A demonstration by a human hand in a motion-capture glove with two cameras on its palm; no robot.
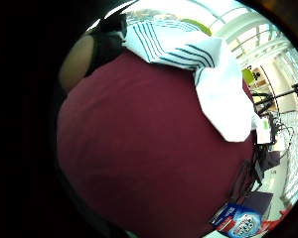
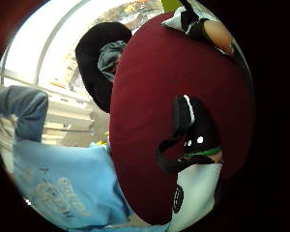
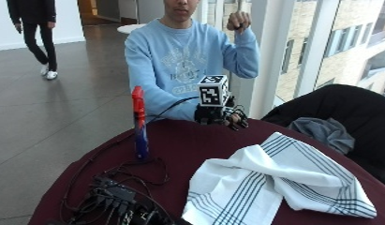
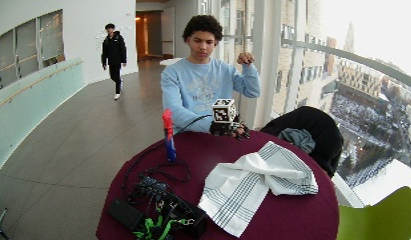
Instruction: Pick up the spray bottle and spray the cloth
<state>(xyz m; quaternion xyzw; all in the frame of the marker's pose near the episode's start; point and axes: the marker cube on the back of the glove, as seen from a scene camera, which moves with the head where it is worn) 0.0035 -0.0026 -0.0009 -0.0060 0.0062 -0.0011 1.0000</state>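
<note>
Nothing is being held yet: the gloved right hand is resting at the far edge of the maroon counter, fingers loosely curled around nothing. The reach is only starting, I judge; it calls for moving sideways to the spray bottle. That bottle is standing upright beside the hand, long axis vertical, red head on top. The striped cloth is lying crumpled nearer the camera.

No wording can be read for certain. The person's light blue sweatshirt carries a pale printed crest with lettering across the chest, too blurred to make out. A blue packet beside the counter bears white lettering, likewise illegible.
</note>
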